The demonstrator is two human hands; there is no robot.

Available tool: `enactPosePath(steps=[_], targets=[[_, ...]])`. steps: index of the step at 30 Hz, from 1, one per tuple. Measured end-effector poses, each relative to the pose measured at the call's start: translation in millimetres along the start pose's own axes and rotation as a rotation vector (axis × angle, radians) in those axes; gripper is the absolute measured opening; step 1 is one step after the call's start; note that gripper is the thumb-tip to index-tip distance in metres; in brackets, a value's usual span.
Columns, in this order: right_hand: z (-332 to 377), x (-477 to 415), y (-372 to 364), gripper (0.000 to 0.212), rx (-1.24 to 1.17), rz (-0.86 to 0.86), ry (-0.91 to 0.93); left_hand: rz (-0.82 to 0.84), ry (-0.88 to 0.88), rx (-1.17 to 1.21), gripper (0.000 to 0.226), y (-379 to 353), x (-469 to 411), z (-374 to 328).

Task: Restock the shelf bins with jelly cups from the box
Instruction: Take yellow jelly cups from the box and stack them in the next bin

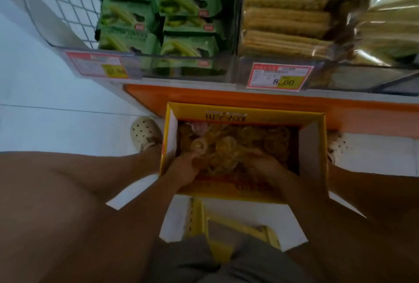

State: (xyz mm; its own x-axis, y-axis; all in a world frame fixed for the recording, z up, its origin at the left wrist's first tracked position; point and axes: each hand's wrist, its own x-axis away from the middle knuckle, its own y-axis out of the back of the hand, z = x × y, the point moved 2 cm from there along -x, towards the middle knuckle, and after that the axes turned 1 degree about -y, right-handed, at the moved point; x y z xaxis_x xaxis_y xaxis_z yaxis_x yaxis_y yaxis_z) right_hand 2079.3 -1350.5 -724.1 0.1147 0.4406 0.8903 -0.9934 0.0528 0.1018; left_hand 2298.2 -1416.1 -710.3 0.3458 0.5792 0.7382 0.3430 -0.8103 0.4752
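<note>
An open yellow cardboard box stands on the floor between my feet, filled with several clear amber jelly cups. Both my hands are down inside it. My left hand is curled around cups at the box's near left. My right hand cups more of them at the near middle, fingers closed over the pile. The hands face each other with a heap of cups between them. The box bottom is hidden under the cups.
Clear shelf bins sit above the box: green matcha cookie packs on the left, stacked wafer packs in the middle, more bags at right. Price tags hang on the bin fronts. An orange shelf base runs behind the box. Box flaps lie near my lap.
</note>
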Motion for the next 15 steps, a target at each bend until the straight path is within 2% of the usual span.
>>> enactPosePath(steps=[2,8,13,15], targets=[[6.8,-14.9,-6.7,0.035,-0.035,0.014,0.049,-0.029,0.057,0.034,0.035,-2.2,-8.7,11.7],[13.4,-50.3,-27.1,0.054,-0.003,0.048,0.113,-0.096,0.039,0.141,0.042,-10.7,-29.5,30.7],[26.4,-65.5,-33.0,0.056,0.156,0.037,0.129,-0.030,0.029,0.191,0.070,-13.9,-50.5,35.6],[31.3,-71.7,-34.2,0.066,0.178,0.020,0.145,-0.010,0.041,0.182,0.078,-13.0,-59.8,36.9]])
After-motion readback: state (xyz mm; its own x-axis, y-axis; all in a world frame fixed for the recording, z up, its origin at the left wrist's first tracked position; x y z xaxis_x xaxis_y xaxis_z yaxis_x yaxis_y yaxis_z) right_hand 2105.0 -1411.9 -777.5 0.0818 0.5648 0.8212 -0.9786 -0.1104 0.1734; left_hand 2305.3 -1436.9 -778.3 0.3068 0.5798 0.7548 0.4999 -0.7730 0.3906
